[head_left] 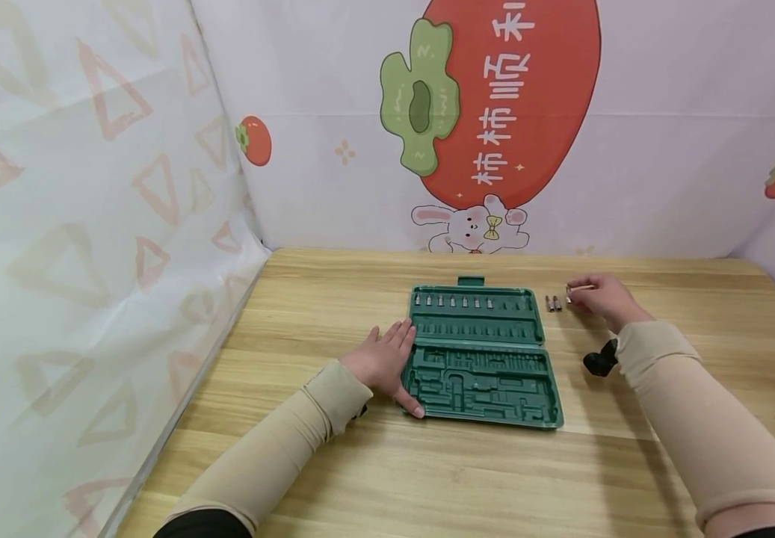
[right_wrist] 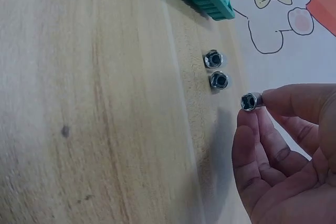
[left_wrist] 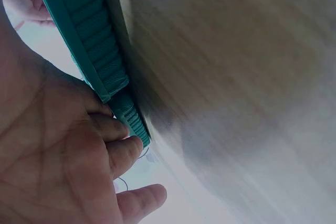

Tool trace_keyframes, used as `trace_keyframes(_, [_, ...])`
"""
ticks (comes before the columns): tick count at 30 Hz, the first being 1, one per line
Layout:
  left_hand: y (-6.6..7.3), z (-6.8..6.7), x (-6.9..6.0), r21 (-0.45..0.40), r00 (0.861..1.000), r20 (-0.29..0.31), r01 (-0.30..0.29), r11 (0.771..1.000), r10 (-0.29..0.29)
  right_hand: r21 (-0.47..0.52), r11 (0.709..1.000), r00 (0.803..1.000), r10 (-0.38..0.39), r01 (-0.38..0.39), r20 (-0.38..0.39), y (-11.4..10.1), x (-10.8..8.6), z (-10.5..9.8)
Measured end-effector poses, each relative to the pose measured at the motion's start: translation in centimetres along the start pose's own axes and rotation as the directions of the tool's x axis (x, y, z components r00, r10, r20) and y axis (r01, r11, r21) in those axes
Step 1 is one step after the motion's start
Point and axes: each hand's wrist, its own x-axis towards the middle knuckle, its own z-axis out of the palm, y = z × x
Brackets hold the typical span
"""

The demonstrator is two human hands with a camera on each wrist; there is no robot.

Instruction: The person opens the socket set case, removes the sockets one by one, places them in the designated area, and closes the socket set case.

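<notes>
An open green tool case (head_left: 484, 422) lies flat on the table, both halves spread, with molded slots. Several small metal sockets (head_left: 452, 302) stand in a row along its far half. My left hand (head_left: 382, 365) rests against the case's left side, fingers and thumb spread along the edge. To the right of the case, my right hand (head_left: 605, 300) pinches a small metal socket (right_wrist: 250, 101) between thumb and fingertips, its hollow end facing the wrist camera. Two similar sockets (right_wrist: 215, 70) sit side by side on the table, just left of that hand.
A wooden table (head_left: 495, 478) bears everything. Behind it hangs a printed cloth (head_left: 333, 187) with a rabbit and persimmon, and another patterned sheet (head_left: 91, 299) borders the left side. A black object (head_left: 598, 362) shows beside the right wrist.
</notes>
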Motion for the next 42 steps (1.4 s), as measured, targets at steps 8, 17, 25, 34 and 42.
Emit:
trace_keyframes(8, [0.0,0.1,0.1,-0.007,1.000,0.004,0.000,1.000,0.000,-0.061,0.998,1.000,0.012,-0.012,-0.007,0.5,0.4,0.3])
trace_keyframes(17, [0.0,0.1,0.1,-0.009,1.000,-0.001,0.005,1.000,-0.005,-0.241,0.970,0.999,-0.036,0.032,-0.012,0.1,0.4,0.8])
trace_keyframes(25, [0.1,0.0,0.1,0.006,1.000,0.004,0.007,1.000,-0.007,-0.260,0.965,0.999,-0.026,0.019,-0.023,0.0,0.4,1.0])
trace_keyframes(34, [0.1,-0.1,0.0,-0.006,1.000,0.006,0.006,1.000,-0.006,-0.268,0.963,0.999,-0.023,0.015,-0.028,0.3,0.6,1.2])
trace_keyframes(42, [0.2,-0.1,0.0,-0.006,1.000,0.003,0.009,1.000,-0.009,-0.287,0.958,0.999,-0.029,0.017,-0.038,0.3,0.6,1.2])
